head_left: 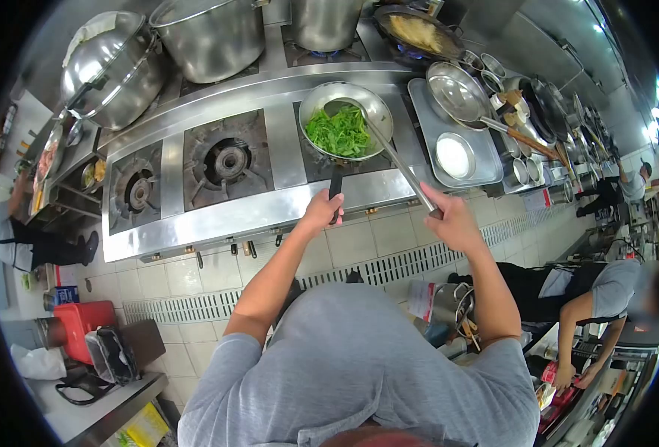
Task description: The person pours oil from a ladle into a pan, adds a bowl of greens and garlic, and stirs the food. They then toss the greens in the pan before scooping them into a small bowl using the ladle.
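A frying pan (382, 104) sits over a burner on the steel range, with chopped leafy greens (337, 131) heaped in it. My left hand (320, 211) is wrapped round the pan's black handle, which points toward me. In my right hand (452, 223) is the long handle of a metal ladle (391, 151). The ladle's bowl rests among the greens at the pan's upper middle, partly covered by them.
Two burners (230, 156) lie left of the pan. Large steel pots (210, 45) and a wok (419, 33) over a flame stand behind. A tray (486, 160) at right holds a strainer (456, 89) and a white-filled bowl (455, 156). Co-workers (598, 298) stand right and left.
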`<state>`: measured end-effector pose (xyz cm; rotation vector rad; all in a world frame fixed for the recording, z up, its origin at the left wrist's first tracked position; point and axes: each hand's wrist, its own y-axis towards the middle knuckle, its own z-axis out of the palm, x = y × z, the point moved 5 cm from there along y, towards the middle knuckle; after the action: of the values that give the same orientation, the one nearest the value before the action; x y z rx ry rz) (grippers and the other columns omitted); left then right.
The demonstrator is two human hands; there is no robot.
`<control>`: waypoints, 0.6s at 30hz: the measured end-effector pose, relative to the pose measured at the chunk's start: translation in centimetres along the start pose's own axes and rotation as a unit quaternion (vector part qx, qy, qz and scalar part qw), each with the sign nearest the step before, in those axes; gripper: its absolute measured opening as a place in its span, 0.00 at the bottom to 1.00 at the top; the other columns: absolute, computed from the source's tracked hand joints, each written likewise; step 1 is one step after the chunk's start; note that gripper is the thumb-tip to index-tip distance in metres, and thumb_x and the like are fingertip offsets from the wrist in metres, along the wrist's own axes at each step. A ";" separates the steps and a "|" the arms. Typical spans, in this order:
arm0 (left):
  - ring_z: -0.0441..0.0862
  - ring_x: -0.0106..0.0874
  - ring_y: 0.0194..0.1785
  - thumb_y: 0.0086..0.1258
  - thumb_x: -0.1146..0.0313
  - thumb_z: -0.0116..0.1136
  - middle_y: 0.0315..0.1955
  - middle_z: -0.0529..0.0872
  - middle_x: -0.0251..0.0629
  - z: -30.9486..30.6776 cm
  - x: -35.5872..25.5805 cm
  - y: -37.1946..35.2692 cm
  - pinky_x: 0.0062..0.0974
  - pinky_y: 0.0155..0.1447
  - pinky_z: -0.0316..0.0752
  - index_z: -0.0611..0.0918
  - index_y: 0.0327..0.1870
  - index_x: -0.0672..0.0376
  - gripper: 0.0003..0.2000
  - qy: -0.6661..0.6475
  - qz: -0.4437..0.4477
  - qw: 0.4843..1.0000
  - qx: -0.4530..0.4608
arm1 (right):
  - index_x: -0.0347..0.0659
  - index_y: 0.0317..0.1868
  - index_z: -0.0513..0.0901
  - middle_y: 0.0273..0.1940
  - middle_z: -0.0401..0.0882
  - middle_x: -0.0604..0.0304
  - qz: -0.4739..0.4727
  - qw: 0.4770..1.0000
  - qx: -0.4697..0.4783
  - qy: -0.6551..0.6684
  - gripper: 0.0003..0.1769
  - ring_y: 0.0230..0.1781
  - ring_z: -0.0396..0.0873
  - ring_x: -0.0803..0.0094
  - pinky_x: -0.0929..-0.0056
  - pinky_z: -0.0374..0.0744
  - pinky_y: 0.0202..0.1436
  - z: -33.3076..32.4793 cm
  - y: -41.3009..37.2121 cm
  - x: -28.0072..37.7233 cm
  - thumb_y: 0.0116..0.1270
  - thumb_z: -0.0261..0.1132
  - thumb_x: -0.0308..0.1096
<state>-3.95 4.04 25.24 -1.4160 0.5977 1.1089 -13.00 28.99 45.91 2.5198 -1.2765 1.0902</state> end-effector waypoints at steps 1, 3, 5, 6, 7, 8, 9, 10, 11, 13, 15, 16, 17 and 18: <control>0.77 0.23 0.22 0.80 0.61 0.53 0.28 0.81 0.32 0.0 0.1 0.0 0.24 0.21 0.64 0.72 0.45 0.57 0.09 -0.002 -0.002 1.000 0.001 | 0.45 0.74 0.72 0.24 0.76 0.47 -0.006 0.999 0.000 -0.035 0.40 0.23 0.78 0.62 0.62 0.79 0.35 -0.4 -0.7 0.5 0.57 0.65 0.24; 0.77 0.23 0.22 0.80 0.61 0.54 0.28 0.81 0.32 -0.2 0.1 0.0 0.24 0.21 0.64 0.72 0.45 0.57 0.09 -0.001 -0.002 1.000 0.000 | 0.46 0.74 0.73 0.27 0.78 0.44 -0.039 0.995 -0.011 -0.089 0.40 0.27 0.81 0.54 0.57 0.80 0.38 -0.7 -1.7 1.0 0.56 0.64 0.23; 0.78 0.23 0.22 0.80 0.61 0.54 0.28 0.81 0.32 -0.2 0.2 -0.1 0.24 0.21 0.64 0.72 0.45 0.57 0.10 0.002 -0.004 1.000 -0.001 | 0.46 0.74 0.72 0.30 0.81 0.42 -0.090 0.987 -0.028 -0.127 0.40 0.32 0.83 0.47 0.53 0.81 0.40 -0.9 -3.0 1.2 0.57 0.63 0.22; 0.78 0.23 0.22 0.80 0.61 0.54 0.28 0.81 0.32 -0.2 0.4 -0.1 0.24 0.21 0.64 0.72 0.45 0.57 0.10 0.000 -0.002 1.000 -0.001 | 0.46 0.74 0.72 0.31 0.82 0.42 -0.098 0.984 -0.024 -0.149 0.41 0.34 0.83 0.46 0.51 0.81 0.41 -0.8 -3.6 1.2 0.57 0.63 0.22; 0.78 0.23 0.22 0.80 0.61 0.54 0.28 0.81 0.32 -0.3 0.5 0.0 0.24 0.21 0.64 0.72 0.45 0.57 0.10 -0.002 0.000 1.000 0.000 | 0.46 0.75 0.71 0.33 0.82 0.42 -0.107 0.979 -0.021 -0.170 0.41 0.36 0.84 0.44 0.49 0.81 0.42 -0.8 -4.1 1.2 0.57 0.63 0.22; 0.78 0.24 0.22 0.80 0.61 0.54 0.28 0.81 0.32 -0.3 0.5 0.0 0.24 0.21 0.64 0.72 0.44 0.57 0.10 -0.003 0.002 1.000 0.001 | 0.46 0.75 0.71 0.35 0.83 0.42 -0.115 0.975 -0.018 -0.191 0.41 0.38 0.84 0.43 0.47 0.81 0.44 -0.7 -4.7 1.4 0.57 0.63 0.22; 0.78 0.24 0.22 0.80 0.61 0.54 0.28 0.81 0.32 -0.4 0.4 0.2 0.24 0.21 0.64 0.72 0.44 0.57 0.10 -0.006 0.005 1.000 0.003 | 0.46 0.75 0.70 0.36 0.83 0.43 -0.099 0.971 -0.001 -0.217 0.41 0.38 0.84 0.43 0.47 0.81 0.44 -0.6 -5.0 1.4 0.56 0.63 0.22; 0.78 0.24 0.22 0.80 0.60 0.54 0.28 0.81 0.33 -0.4 0.6 0.2 0.24 0.21 0.64 0.72 0.44 0.57 0.10 -0.009 0.006 1.000 0.004 | 0.46 0.75 0.70 0.36 0.83 0.43 -0.081 0.967 0.019 -0.242 0.42 0.38 0.84 0.43 0.47 0.82 0.44 -0.3 -5.5 1.5 0.56 0.64 0.22; 0.79 0.24 0.22 0.80 0.60 0.54 0.28 0.81 0.33 -0.4 0.7 0.1 0.24 0.21 0.64 0.72 0.44 0.57 0.10 -0.013 0.006 1.000 0.006 | 0.46 0.75 0.70 0.37 0.84 0.44 -0.064 0.961 0.039 -0.267 0.42 0.37 0.84 0.43 0.46 0.82 0.45 0.0 -5.7 1.4 0.56 0.64 0.22; 0.79 0.24 0.22 0.80 0.60 0.54 0.28 0.81 0.33 -0.4 0.6 0.0 0.24 0.21 0.64 0.72 0.44 0.58 0.11 -0.018 0.005 1.000 0.005 | 0.46 0.75 0.69 0.37 0.84 0.44 -0.058 0.958 0.046 -0.276 0.43 0.38 0.84 0.42 0.46 0.82 0.44 1.1 -5.1 1.1 0.56 0.64 0.21; 0.79 0.24 0.22 0.80 0.60 0.54 0.28 0.81 0.34 -0.3 0.6 -0.1 0.24 0.21 0.64 0.72 0.44 0.58 0.11 -0.015 0.005 1.000 0.005 | 0.45 0.76 0.68 0.38 0.84 0.44 -0.060 0.957 0.040 -0.280 0.43 0.39 0.84 0.41 0.46 0.82 0.44 2.8 -3.7 0.2 0.56 0.63 0.21; 0.79 0.25 0.22 0.80 0.60 0.54 0.28 0.81 0.34 -0.4 0.6 -0.1 0.24 0.21 0.65 0.72 0.44 0.58 0.11 -0.010 0.006 1.000 0.005 | 0.46 0.77 0.67 0.38 0.84 0.43 -0.066 0.957 0.030 -0.280 0.44 0.40 0.83 0.41 0.46 0.82 0.45 3.8 -2.2 -0.4 0.56 0.63 0.21; 0.79 0.25 0.22 0.80 0.60 0.54 0.28 0.81 0.34 -0.4 0.5 0.1 0.24 0.21 0.65 0.72 0.44 0.58 0.11 -0.005 0.009 1.000 0.005 | 0.46 0.77 0.66 0.38 0.84 0.43 -0.073 0.957 0.019 -0.280 0.44 0.40 0.83 0.41 0.46 0.82 0.45 4.0 -1.1 -0.7 0.56 0.63 0.21; 0.79 0.25 0.22 0.80 0.60 0.55 0.28 0.81 0.34 -0.3 0.6 0.1 0.24 0.21 0.65 0.72 0.44 0.58 0.11 -0.008 0.006 1.000 0.007 | 0.46 0.78 0.65 0.38 0.84 0.43 -0.063 0.964 0.021 -0.256 0.45 0.42 0.83 0.40 0.46 0.81 0.46 3.5 -0.3 -0.8 0.56 0.63 0.21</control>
<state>-3.68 3.85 24.59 -1.3925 0.6026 1.1227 -11.17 28.27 42.89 2.9845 -1.1672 0.4520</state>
